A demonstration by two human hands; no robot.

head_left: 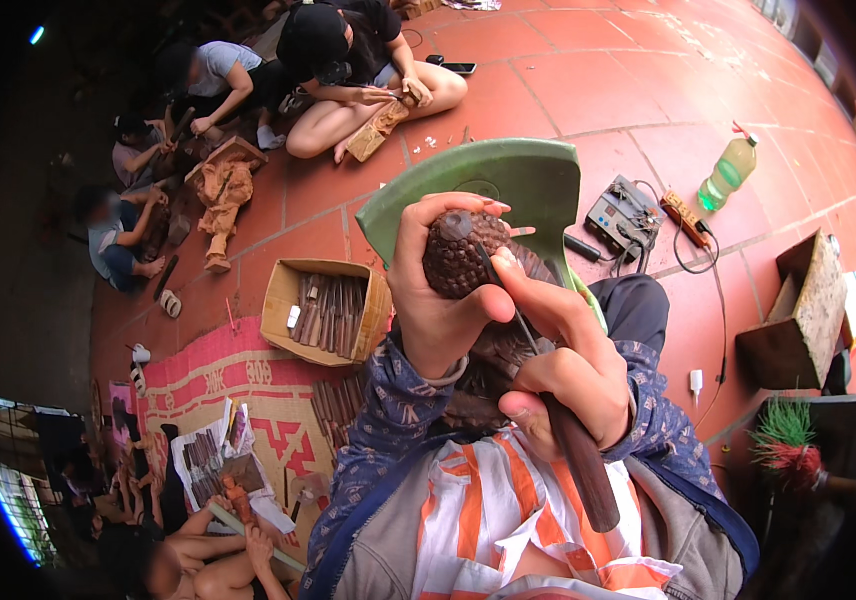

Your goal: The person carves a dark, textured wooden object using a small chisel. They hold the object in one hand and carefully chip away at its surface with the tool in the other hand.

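Observation:
A dark brown wood carving (pixel 456 255) with a rounded head covered in small knobby curls is held up in front of me. My left hand (pixel 426 315) is wrapped around its side, fingers curled over the far edge. In my right hand (pixel 580 375) is a carving chisel (pixel 580 460), its dark wooden handle running back toward my lap. The thin metal blade points up to the curls, close to the fingers of both hands; its very tip is hard to make out. The lower part of the carving is mostly hidden behind my hands and sleeves.
Beyond the carving is a curved green plastic piece (pixel 538 165). A cardboard box (pixel 373 310) of chisels stands left on a patterned mat (pixel 198 375). To the right are a control box (pixel 620 215), power strip (pixel 685 217), bottle (pixel 730 172) and wooden box (pixel 793 335). Several people sit left.

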